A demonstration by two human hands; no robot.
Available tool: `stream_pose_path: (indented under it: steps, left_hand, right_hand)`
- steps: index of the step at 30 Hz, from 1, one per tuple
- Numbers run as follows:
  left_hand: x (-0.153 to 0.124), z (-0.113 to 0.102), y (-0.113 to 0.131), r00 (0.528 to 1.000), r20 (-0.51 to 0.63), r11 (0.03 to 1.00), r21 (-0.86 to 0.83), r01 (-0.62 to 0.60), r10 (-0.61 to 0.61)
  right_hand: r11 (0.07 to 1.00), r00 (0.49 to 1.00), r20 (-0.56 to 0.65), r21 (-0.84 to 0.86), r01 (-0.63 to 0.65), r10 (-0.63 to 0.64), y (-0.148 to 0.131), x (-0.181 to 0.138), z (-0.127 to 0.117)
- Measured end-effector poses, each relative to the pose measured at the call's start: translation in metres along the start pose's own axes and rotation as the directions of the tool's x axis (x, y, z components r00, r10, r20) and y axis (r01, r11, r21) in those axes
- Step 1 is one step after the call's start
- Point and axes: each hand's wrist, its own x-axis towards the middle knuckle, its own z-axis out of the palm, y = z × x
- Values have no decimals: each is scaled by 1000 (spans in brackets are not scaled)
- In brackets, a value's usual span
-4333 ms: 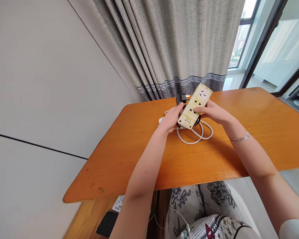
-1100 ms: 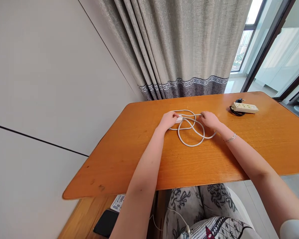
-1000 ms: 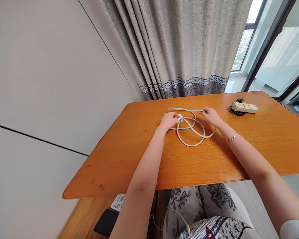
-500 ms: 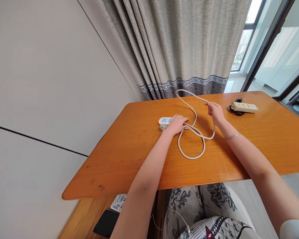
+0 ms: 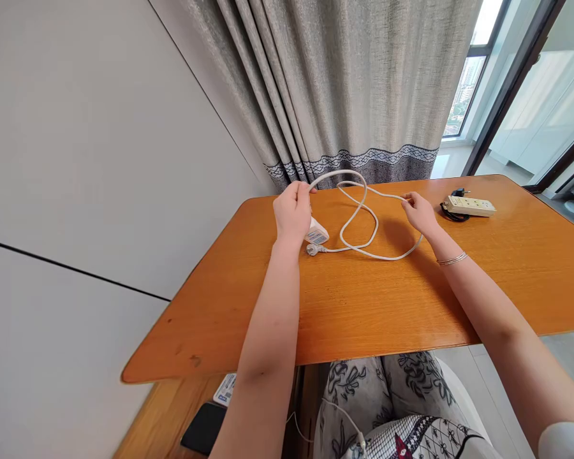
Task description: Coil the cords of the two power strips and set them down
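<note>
My left hand (image 5: 293, 210) is closed round a small white power strip (image 5: 316, 233), lifted on end above the orange wooden table (image 5: 344, 299). Its white cable (image 5: 363, 220) loops loosely over the tabletop, and the plug (image 5: 312, 249) lies just below the strip. My right hand (image 5: 418, 210) pinches the cable at the right side of the loop, a little above the table.
A yellowed power strip (image 5: 469, 205) with a coiled black cord lies at the far right of the table. Grey curtains hang behind the table, a wall runs along the left. A dark phone (image 5: 205, 428) and a card lie on a lower shelf under the table's near left.
The yellowed strip went from both hands to the table's far right. Since half a second ago my left hand has lifted the white strip, and the cable loop has spread out flatter.
</note>
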Motion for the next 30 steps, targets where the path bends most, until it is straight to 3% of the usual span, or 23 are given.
stream_pose_path:
  steps: [3,6,9,12,16,20,21,23,26,30]
  left_hand:
    - [-4,3,17,997,19,953,-294,77,-75]
    - [-10,7,33,991,85,885,-447,131,-104]
    - [-14,4,47,979,132,800,-566,202,-153]
    - [-15,-6,58,964,176,710,-652,264,-197]
    - [-18,-15,69,948,259,657,-685,316,-186]
    - [-22,-9,72,930,341,641,-684,348,-141]
    - [-23,-6,71,926,352,631,-689,356,-138]
    - [-24,0,67,929,341,604,-714,354,-142]
    - [-25,7,62,952,264,583,-754,303,-154]
    - [-28,12,60,970,195,615,-750,241,-142]
  right_hand:
    - [980,980,-27,-18,196,-196,-9,-7,2]
    - [910,935,44,249,330,-351,-28,-20,6]
    - [842,871,319,511,173,-373,-48,-38,8]
    - [822,772,542,568,-46,-332,-62,-56,11]
    - [793,686,673,562,-234,-275,-79,-76,9]
    - [788,594,776,494,-367,-210,-96,-90,3]
    - [800,604,777,472,-370,-179,-99,-92,2]
    - [848,669,732,431,-308,-128,-102,-96,3]
    - [929,737,657,351,-114,-158,-102,-101,6]
    - [951,675,685,299,83,-274,-105,-112,5]
